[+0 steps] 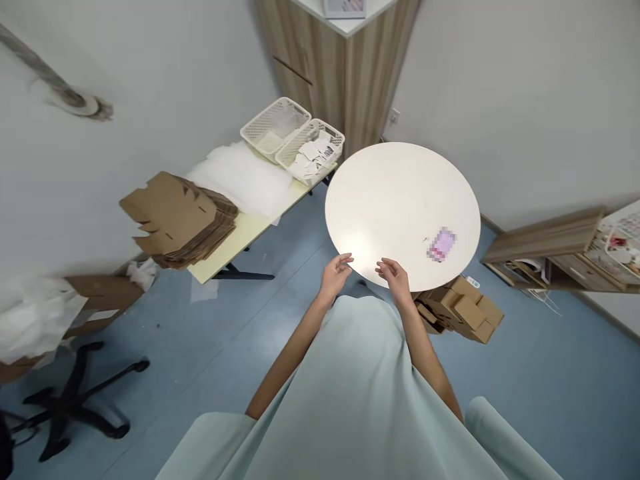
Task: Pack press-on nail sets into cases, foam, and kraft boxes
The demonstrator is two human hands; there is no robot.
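My left hand (335, 276) is at the near edge of a round white table (395, 193), its fingers apart and nothing in them. To its right, my right hand (395, 275) reaches over the same edge, fingers loosely bent and apart, holding nothing. A gap lies between the two hands. On the right part of the tabletop rests a purple and pink item (442, 245), blurred by pixels so its kind cannot be told. A tiny speck (425, 239) lies beside it.
At left, a narrow yellowish table (220, 257) bears flat cardboard boxes (175, 213), white foam sheets (245, 180) and two white baskets (276, 127). Cardboard boxes (467, 308) stand on the floor at right, near a wooden shelf (545, 247). A chair base (75, 400) is lower left.
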